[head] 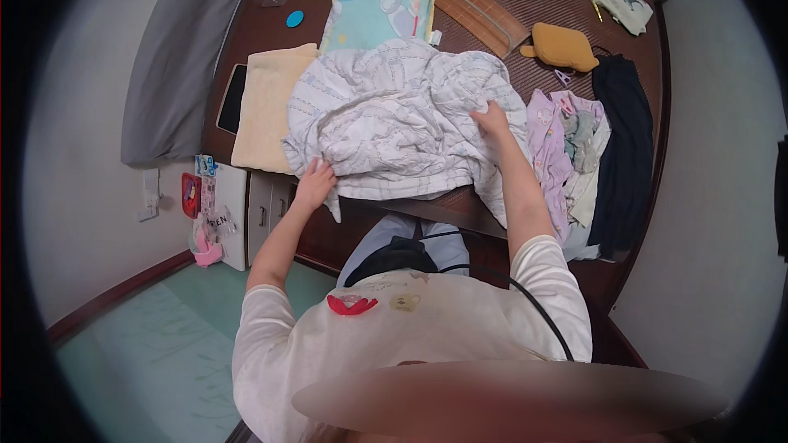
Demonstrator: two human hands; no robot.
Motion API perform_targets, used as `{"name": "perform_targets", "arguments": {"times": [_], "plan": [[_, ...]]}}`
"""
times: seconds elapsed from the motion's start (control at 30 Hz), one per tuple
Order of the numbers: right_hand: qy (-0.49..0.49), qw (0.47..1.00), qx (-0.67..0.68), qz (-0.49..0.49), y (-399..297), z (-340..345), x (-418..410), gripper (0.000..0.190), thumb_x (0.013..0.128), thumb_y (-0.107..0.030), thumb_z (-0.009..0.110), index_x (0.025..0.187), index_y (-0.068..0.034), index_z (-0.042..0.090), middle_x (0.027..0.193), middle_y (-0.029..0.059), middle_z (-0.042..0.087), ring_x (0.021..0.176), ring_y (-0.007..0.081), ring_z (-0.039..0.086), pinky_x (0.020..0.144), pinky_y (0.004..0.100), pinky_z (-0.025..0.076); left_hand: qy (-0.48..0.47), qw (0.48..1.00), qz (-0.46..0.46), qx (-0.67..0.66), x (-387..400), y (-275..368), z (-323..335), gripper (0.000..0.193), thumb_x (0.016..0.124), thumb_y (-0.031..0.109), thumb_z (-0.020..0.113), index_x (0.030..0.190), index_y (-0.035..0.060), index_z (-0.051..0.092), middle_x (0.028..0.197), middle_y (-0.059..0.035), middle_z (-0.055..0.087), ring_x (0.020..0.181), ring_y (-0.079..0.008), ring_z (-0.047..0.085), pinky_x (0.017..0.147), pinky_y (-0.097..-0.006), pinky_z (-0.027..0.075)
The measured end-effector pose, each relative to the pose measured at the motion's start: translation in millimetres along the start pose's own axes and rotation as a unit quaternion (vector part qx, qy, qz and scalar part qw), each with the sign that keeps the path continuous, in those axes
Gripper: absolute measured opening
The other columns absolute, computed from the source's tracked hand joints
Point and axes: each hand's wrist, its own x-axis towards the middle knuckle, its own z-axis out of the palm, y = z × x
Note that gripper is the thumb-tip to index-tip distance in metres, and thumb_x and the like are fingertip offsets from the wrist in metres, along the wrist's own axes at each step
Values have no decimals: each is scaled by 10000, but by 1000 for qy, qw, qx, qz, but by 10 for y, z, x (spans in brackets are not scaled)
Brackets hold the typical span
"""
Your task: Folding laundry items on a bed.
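Note:
A crumpled white cloth with a grey and blue dashed pattern (394, 129) is spread across the near edge of the bed, its creases gathered toward the middle. At its lower left edge my left hand (316, 184) rests with fingers on the fabric, and a corner of it dangles just below. Whether those fingers grip the cloth is hard to see. Toward the right side, my right hand (492, 120) pinches a part of the same cloth between thumb and fingers. Part of the cloth hangs over the edge beneath my right forearm.
Left of the cloth lie a folded cream towel (268, 111) and a dark tablet or phone (231, 101). Beyond are a folded turquoise blanket (375, 12) and a woven mat strip (468, 6). Pink clothing (545, 129), dark trousers (622, 154) and a mustard pouch (563, 46) lie right.

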Motion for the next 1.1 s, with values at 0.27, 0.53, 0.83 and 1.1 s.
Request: {"name": "perform_targets", "arguments": {"times": [0.27,0.53,0.83,1.1], "plan": [[108,916,-90,-377,-1181,67,-1653,415,674,-184,620,1061,-77,516,883,96,545,874,266,521,801,356,372,116,708,-114,-688,-142,-217,-637,201,662,-3,468,842,68,524,813,-14,554,768,-94,523,705,-250,425],[-86,961,22,-261,-706,351,-1544,569,646,-224,667,1136,-27,454,1107,157,491,1014,334,473,851,398,393,112,829,-237,-494,243,-435,-568,557,649,40,476,1200,94,415,996,-190,560,913,-307,553,802,-321,422],[-60,834,-269,-477,-952,665,-1820,756,541,-251,743,1205,-137,400,1196,164,440,1101,301,434,912,384,364,61,824,-319,-464,843,37,-363,668,669,205,577,1251,13,312,1080,-231,536,977,-387,524,835,-394,419],[-75,965,35,-249,-706,380,-1475,333,770,-174,450,1085,-128,548,1068,118,574,915,269,557,778,353,440,-14,626,-178,-759,713,-107,-663,416,668,36,490,1081,-11,518,906,-76,598,796,-134,542,692,-242,421]]}}
